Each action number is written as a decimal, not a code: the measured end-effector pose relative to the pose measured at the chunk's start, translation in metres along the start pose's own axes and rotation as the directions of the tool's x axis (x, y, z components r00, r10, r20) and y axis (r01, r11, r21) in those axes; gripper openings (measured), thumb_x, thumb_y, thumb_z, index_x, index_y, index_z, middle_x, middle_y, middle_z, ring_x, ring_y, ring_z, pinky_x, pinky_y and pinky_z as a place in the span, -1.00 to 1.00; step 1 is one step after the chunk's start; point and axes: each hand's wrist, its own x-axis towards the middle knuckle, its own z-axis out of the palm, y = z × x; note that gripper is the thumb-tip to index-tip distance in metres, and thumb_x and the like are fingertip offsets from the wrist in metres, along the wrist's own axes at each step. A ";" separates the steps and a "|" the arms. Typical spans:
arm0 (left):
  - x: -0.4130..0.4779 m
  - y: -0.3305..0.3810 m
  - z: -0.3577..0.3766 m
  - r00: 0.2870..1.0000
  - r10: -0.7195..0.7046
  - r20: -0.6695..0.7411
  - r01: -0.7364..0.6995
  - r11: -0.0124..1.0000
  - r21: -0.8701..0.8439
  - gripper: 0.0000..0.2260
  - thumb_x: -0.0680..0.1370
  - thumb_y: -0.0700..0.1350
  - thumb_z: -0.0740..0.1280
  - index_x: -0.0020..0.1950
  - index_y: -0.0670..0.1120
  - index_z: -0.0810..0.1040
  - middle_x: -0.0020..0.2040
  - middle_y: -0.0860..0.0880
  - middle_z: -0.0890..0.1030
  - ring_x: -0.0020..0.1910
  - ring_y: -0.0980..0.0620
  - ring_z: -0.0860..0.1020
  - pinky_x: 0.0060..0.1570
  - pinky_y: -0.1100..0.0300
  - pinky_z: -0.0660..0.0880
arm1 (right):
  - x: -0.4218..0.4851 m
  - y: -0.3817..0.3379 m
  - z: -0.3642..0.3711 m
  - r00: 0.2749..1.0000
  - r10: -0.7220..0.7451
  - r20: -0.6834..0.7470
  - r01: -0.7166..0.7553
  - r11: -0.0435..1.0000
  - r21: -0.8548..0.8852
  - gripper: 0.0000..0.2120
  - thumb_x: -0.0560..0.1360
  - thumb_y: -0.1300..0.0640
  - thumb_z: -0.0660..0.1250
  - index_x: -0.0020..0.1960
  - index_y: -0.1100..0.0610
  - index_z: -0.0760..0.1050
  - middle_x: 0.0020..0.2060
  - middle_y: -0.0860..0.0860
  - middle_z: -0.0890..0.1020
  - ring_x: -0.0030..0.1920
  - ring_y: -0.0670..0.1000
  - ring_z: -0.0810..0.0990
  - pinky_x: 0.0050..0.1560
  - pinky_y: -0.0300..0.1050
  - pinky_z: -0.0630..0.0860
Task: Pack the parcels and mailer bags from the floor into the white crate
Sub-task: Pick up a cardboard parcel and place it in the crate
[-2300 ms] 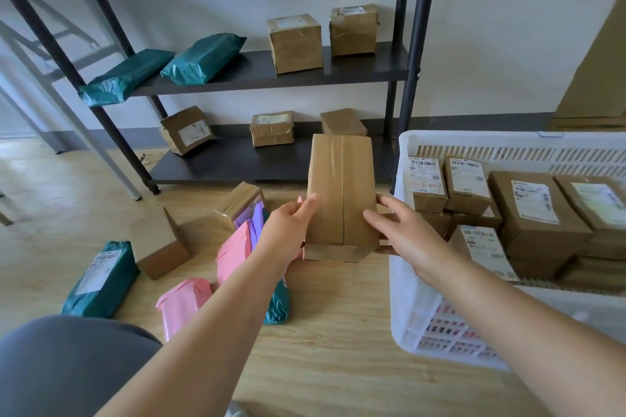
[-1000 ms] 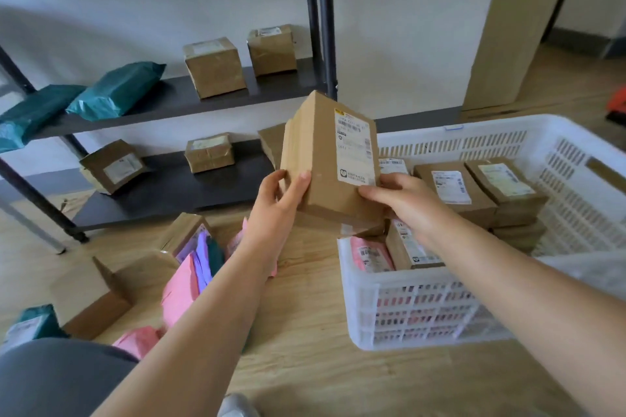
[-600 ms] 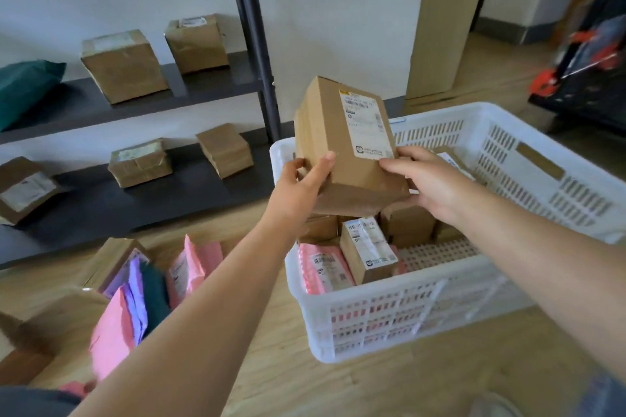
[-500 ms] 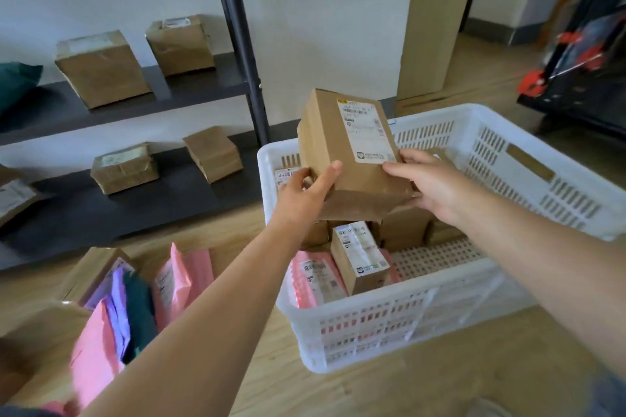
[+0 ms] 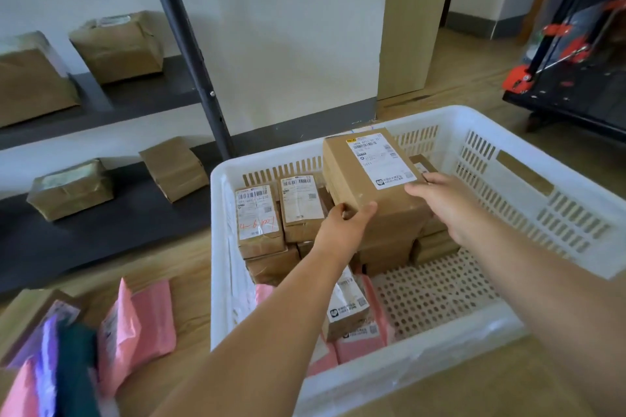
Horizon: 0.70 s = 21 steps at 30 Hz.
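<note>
- A cardboard parcel is being held between both hands over the stacked boxes at the far side of the white crate. Whether it is touching the stack below cannot be told.
- Its near-left corner is being gripped by the left hand, fingers and thumb curled round it. Its right edge is being clasped by the right hand, fingers bent onto the top face.
- A white shipping label is being shown face-up on the parcel, with a yellow patch at the top, barcodes and a small square logo at the bottom. The print is too small to be read.
- Two labelled boxes are being carried upright at the crate's far-left corner. Red handwriting starting "4-6" is being shown on the left box; the rest is unclear. Only printed barcodes are being shown on the right box.
- A small labelled box and pink mailer bags are being kept along the crate's near side.
- On the floor beside the crate's left wall, a pink mailer, a purple one and a teal one are being left lying.
- Brown parcels are being stored on the dark shelf.
</note>
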 end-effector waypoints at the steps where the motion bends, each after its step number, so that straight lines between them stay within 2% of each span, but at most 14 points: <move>1: 0.004 0.000 0.003 1.000 0.002 0.007 -0.002 1.000 0.011 -0.60 0.45 0.31 0.29 0.11 0.06 0.44 0.16 0.04 0.58 0.09 -0.01 0.56 0.19 -0.03 0.51 | 0.004 0.004 -0.001 1.000 0.005 -0.013 -0.004 1.000 0.003 -0.69 0.54 0.13 0.34 0.28 0.05 0.49 -0.04 -0.12 0.55 -0.15 -0.12 0.51 0.07 -0.12 0.32; 2: 0.008 0.000 0.007 1.000 0.002 0.007 -0.002 1.000 0.021 -0.55 0.45 0.32 0.28 0.16 0.04 0.46 0.17 0.03 0.58 0.10 -0.02 0.56 0.19 -0.02 0.51 | 0.007 0.006 -0.001 1.000 0.017 -0.023 -0.017 1.000 -0.001 -0.64 0.55 0.12 0.35 0.33 0.08 0.46 0.01 -0.10 0.53 -0.11 -0.10 0.51 0.07 -0.13 0.29; 4: 0.016 -0.003 0.011 1.000 -0.001 -0.001 0.002 0.999 0.043 -0.47 0.46 0.32 0.23 0.31 0.04 0.45 0.20 0.03 0.57 0.11 -0.02 0.56 0.18 -0.02 0.52 | 0.012 0.011 -0.001 0.998 0.045 -0.035 -0.045 0.999 -0.025 -0.51 0.53 0.09 0.37 0.42 0.11 0.38 0.26 -0.04 0.50 0.16 0.00 0.51 0.13 -0.10 0.28; 5: 0.018 -0.004 0.012 1.000 0.001 -0.010 0.000 0.999 0.054 -0.47 0.49 0.30 0.20 0.36 0.05 0.42 0.21 0.03 0.56 0.10 -0.02 0.56 0.15 0.00 0.52 | 0.014 0.014 -0.001 0.998 0.054 -0.035 -0.055 0.997 -0.049 -0.46 0.51 0.06 0.39 0.46 0.08 0.35 0.37 -0.02 0.44 0.30 0.05 0.45 0.18 -0.07 0.29; 7: 0.022 -0.006 0.015 0.999 0.006 -0.041 -0.003 0.998 0.070 -0.47 0.54 0.26 0.17 0.44 0.03 0.36 0.25 0.03 0.54 0.10 -0.01 0.56 0.10 0.04 0.53 | 0.016 0.015 0.000 0.998 0.048 -0.030 -0.051 0.995 -0.082 -0.42 0.51 0.05 0.39 0.48 0.06 0.31 0.43 -0.01 0.38 0.38 0.07 0.38 0.22 -0.05 0.30; 11: 0.024 -0.006 0.016 0.997 -0.011 -0.072 0.014 0.999 0.042 -0.46 0.55 0.23 0.19 0.47 0.01 0.32 0.26 0.03 0.53 0.08 0.00 0.55 0.05 0.07 0.53 | 0.018 0.014 0.003 0.999 0.040 -0.019 -0.042 0.994 -0.097 -0.42 0.53 0.08 0.37 0.49 0.08 0.28 0.40 0.00 0.40 0.32 0.06 0.41 0.10 -0.11 0.28; 14: 0.025 -0.006 0.015 0.997 -0.034 -0.063 0.032 0.999 -0.033 -0.48 0.52 0.18 0.27 0.43 0.00 0.37 0.23 0.03 0.55 0.13 -0.01 0.54 0.16 0.03 0.51 | 0.017 0.013 0.000 0.999 0.044 -0.002 -0.044 0.996 -0.076 -0.48 0.53 0.06 0.37 0.44 0.09 0.32 0.22 -0.05 0.46 0.09 -0.01 0.40 0.05 -0.10 0.28; 15: 0.024 -0.006 0.016 0.998 -0.038 -0.058 0.036 0.998 -0.049 -0.48 0.50 0.17 0.30 0.42 0.00 0.39 0.21 0.03 0.57 0.13 -0.01 0.55 0.17 0.02 0.51 | 0.017 0.013 -0.003 0.999 0.053 -0.002 -0.053 0.996 -0.068 -0.56 0.53 0.05 0.37 0.36 0.08 0.37 0.11 -0.08 0.46 0.05 -0.03 0.39 0.06 -0.09 0.29; 17: 0.024 -0.005 0.016 0.998 -0.032 -0.048 0.028 0.997 -0.072 -0.41 0.41 0.16 0.34 0.41 0.01 0.41 0.20 0.03 0.59 0.11 -0.01 0.58 0.17 0.01 0.53 | 0.014 0.010 -0.008 0.998 0.064 -0.006 -0.064 0.995 -0.079 -0.84 0.54 0.02 0.35 0.05 0.05 0.45 -0.10 -0.14 0.47 -0.05 -0.03 0.45 0.07 -0.05 0.36; 18: 0.021 -0.004 0.016 0.999 -0.019 -0.038 0.016 0.997 -0.078 -0.38 0.37 0.15 0.36 0.42 0.01 0.40 0.22 0.02 0.58 0.12 0.00 0.58 0.17 0.02 0.53 | 0.010 0.009 -0.011 0.998 0.064 -0.007 -0.064 0.995 -0.076 -0.88 0.55 -0.01 0.33 -0.07 0.02 0.46 -0.15 -0.14 0.50 -0.07 -0.01 0.50 0.08 -0.01 0.42; 19: 0.018 -0.001 0.016 1.000 -0.009 -0.030 0.006 0.997 -0.076 -0.37 0.37 0.11 0.39 0.42 0.00 0.39 0.24 0.03 0.57 0.12 0.00 0.58 0.17 0.04 0.53 | 0.010 0.009 -0.014 0.998 0.059 -0.003 -0.059 0.995 -0.076 -0.86 0.55 -0.04 0.32 -0.11 0.00 0.47 -0.13 -0.11 0.55 -0.05 0.01 0.54 0.12 0.04 0.47; 21: 0.014 0.003 0.015 1.000 0.021 -0.021 -0.023 0.998 -0.064 -0.43 0.45 -0.02 0.43 0.42 -0.03 0.37 0.21 0.04 0.56 0.10 0.04 0.56 0.10 0.15 0.51 | 0.009 0.008 -0.019 0.999 0.051 -0.001 -0.050 0.995 -0.084 -0.83 0.53 -0.07 0.33 0.05 -0.02 0.55 0.02 -0.08 0.63 0.07 0.05 0.57 0.21 0.09 0.48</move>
